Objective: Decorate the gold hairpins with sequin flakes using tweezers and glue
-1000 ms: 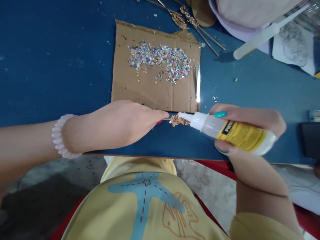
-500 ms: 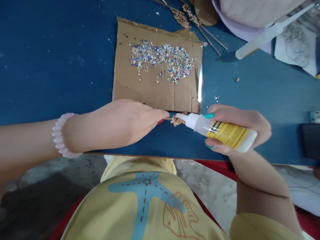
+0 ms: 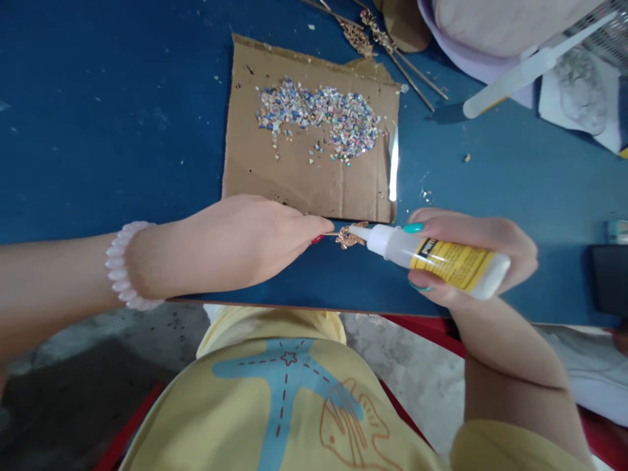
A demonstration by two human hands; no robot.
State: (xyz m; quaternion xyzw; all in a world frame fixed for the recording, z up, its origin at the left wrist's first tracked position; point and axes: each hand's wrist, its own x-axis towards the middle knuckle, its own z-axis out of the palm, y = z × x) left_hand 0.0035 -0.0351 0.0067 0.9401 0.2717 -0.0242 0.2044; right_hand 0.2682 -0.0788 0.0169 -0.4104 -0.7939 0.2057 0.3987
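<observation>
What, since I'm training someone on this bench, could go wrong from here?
Squeezing too hard with the right hand might send the contents of the bottle past the gold-coloured ornament onto the nearby left hand.
The left hand pinches the thin stem, so a nudge from the nozzle could twist the ornament.
The left hand sits by the cardboard, so a bump could scatter the loose chips on it.

Left hand (image 3: 245, 245): palm side out of sight; it hides the rear length of the thin stem (image 3: 330, 234). Nozzle (image 3: 362, 231) covers part of the gold ornament (image 3: 345, 239); cannot tell if its tip touches. Bottle (image 3: 444, 261): label print unreadable. Right hand (image 3: 507, 239): palm hidden behind bottle. Chips (image 3: 318, 114) too small to tell singly. Gold-headed sticks (image 3: 357, 40), mesh basket (image 3: 615, 44), black box (image 3: 608, 280): edges of view cut them off.
</observation>
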